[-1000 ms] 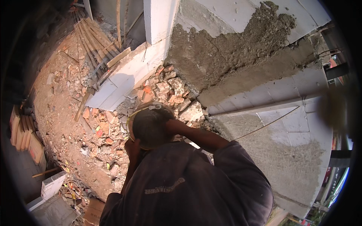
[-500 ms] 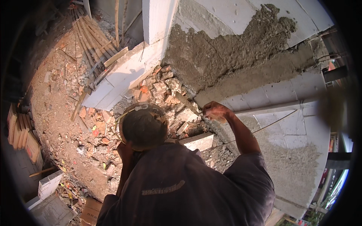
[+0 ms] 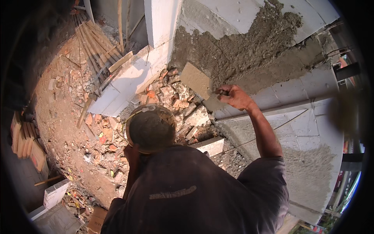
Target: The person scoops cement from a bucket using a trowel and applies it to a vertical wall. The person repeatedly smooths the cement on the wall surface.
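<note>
Beside the plastered wall (image 3: 241, 50): trowel (image 3: 195, 81), pinched by right hand (image 3: 235, 97); bowl (image 3: 146, 109), likely steadied by left hand (image 3: 131, 153), grip unclear.

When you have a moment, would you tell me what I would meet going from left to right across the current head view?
White block → cardboard box → round container → trowel → right hand, which grips the trowel.

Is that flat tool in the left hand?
No, the right hand holds the flat trowel, while the left hand is at the round container.
</note>
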The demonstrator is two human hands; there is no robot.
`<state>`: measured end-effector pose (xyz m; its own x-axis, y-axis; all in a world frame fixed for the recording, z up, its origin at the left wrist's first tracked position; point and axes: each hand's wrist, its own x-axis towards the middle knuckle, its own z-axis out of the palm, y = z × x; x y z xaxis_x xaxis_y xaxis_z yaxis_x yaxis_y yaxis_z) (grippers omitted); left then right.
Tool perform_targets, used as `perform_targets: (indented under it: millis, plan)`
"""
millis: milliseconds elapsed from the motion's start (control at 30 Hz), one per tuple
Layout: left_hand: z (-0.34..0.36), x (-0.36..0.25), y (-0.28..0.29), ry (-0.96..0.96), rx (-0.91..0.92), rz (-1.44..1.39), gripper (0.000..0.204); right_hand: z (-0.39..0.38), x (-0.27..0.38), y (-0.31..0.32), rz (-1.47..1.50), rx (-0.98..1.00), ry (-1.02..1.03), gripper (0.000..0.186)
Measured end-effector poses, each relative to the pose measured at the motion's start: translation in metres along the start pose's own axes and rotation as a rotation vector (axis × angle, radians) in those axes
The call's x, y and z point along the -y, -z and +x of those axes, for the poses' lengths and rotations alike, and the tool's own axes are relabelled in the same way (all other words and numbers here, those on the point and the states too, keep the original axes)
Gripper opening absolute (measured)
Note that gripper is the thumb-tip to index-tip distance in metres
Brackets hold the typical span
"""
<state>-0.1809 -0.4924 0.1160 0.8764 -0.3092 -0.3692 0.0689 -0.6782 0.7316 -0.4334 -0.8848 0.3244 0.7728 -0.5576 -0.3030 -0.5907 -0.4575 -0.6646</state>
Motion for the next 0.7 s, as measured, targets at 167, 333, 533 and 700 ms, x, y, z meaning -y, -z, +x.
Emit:
perform_targets:
  millis: [167,333,533,700]
  plan:
    - [-0.003,-0.013,-0.011,0.056,0.046,-0.019,0.03,0.041,-0.009,-0.188,-0.569,0.214,0.141,0.02]
    - [-0.012,-0.011,-0.011,0.007,0.065,-0.041,0.028,0.066,-0.04,-0.313,-0.495,0.398,0.173,0.021]
    - [-0.018,-0.014,-0.002,0.072,0.031,-0.096,0.025,0.035,-0.048,-0.286,-0.158,0.383,0.243,0.025]
    - [-0.016,0.001,-0.002,0.065,-0.047,-0.119,0.027,0.021,-0.019,-0.226,-0.197,0.357,0.261,0.026]
